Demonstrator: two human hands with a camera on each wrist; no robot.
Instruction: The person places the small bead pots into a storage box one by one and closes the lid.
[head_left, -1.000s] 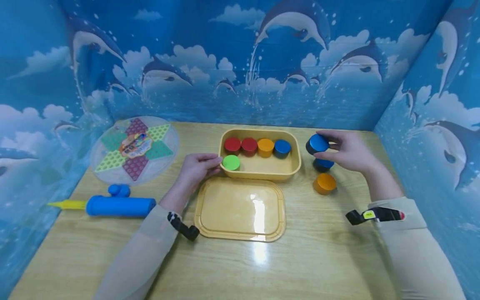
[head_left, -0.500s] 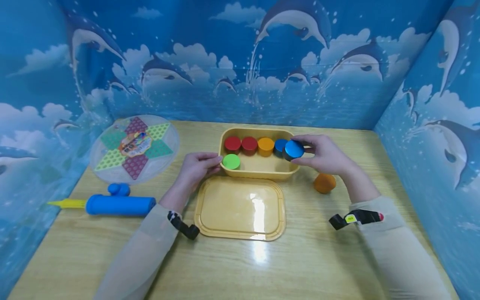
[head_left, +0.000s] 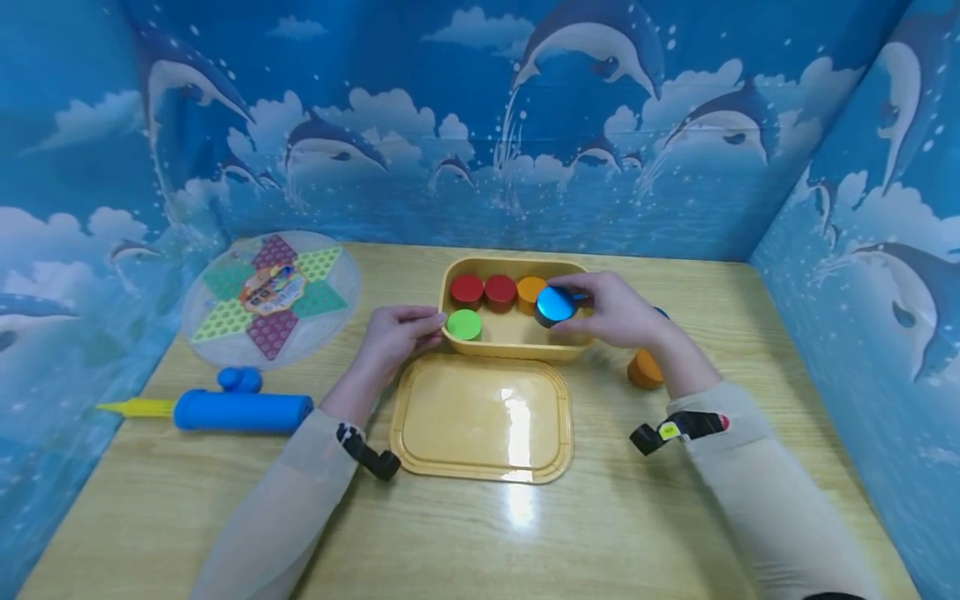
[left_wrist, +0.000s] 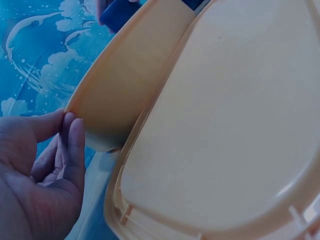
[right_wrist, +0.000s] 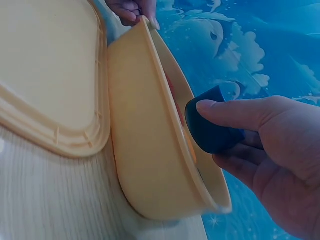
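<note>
My left hand (head_left: 397, 340) pinches the left rim of a yellow plastic box (head_left: 517, 351), thumb and fingers at its edge. Between the thumb and fingers of my right hand (head_left: 618, 312) is a blue round block (head_left: 555, 307), held above the right part of the box; the right wrist view shows this blue block (right_wrist: 210, 122) over the rim. Inside the box are two red blocks (head_left: 500, 292), an orange block (head_left: 531, 293) and a green block (head_left: 464, 325). Another blue block there is mostly covered by my right hand.
A yellow lid (head_left: 480, 417) lies in front of the box. Right of it stand an orange block (head_left: 645, 371) and a blue block (head_left: 662, 312) mostly hidden by my wrist. At left are a blue pump (head_left: 243, 412) with a yellow nozzle and a round star-patterned game board (head_left: 272, 300).
My right hand has carried the blue block leftward from the table's right side to over the box. The left hand stays at the box's rim.
</note>
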